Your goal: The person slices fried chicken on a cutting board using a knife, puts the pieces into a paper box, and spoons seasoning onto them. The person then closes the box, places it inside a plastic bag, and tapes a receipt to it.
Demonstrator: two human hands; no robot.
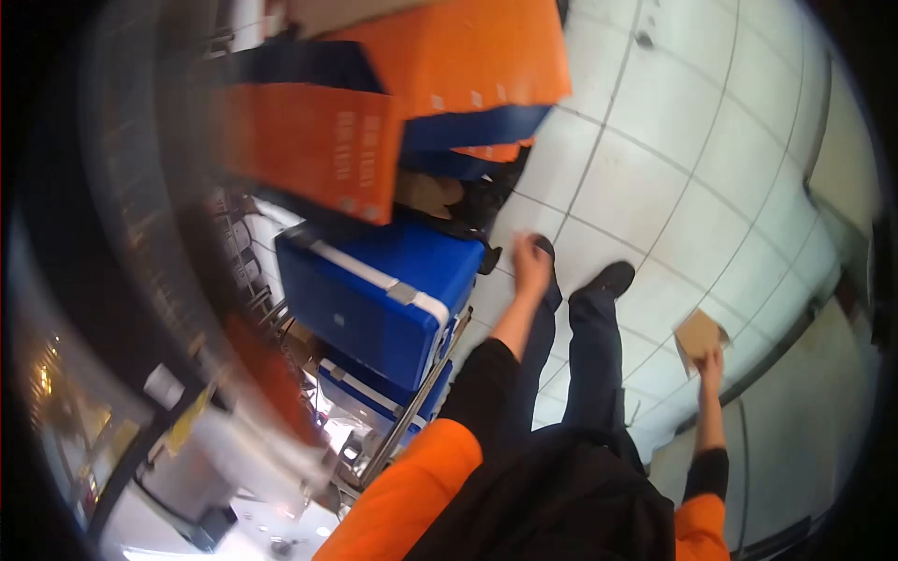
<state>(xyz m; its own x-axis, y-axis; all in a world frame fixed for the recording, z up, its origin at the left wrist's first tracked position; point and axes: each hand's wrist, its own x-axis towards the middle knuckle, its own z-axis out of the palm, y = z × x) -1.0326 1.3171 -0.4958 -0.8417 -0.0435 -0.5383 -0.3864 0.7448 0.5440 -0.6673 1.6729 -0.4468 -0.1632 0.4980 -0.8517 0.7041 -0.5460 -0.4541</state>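
My right hand [713, 363] grips the near edge of a small brown cardboard piece [698, 338], held out over the tiled floor at the right. My left hand [531, 266] hangs over the floor near my left shoe, its fingers blurred and curled; whether anything is in them cannot be made out. Just left of that hand stands a blue case [374, 290] with a pale strap around it. Above the case are orange and dark blue boxes [318, 140], partly blurred.
A second blue case [360, 388] lies below the first on a metal rack [402, 425]. My shoes [613, 279] are on the white tiles [636, 187]. Pale cabinets [795, 439] line the right side. Blurred shelving and bright lights are at the left.
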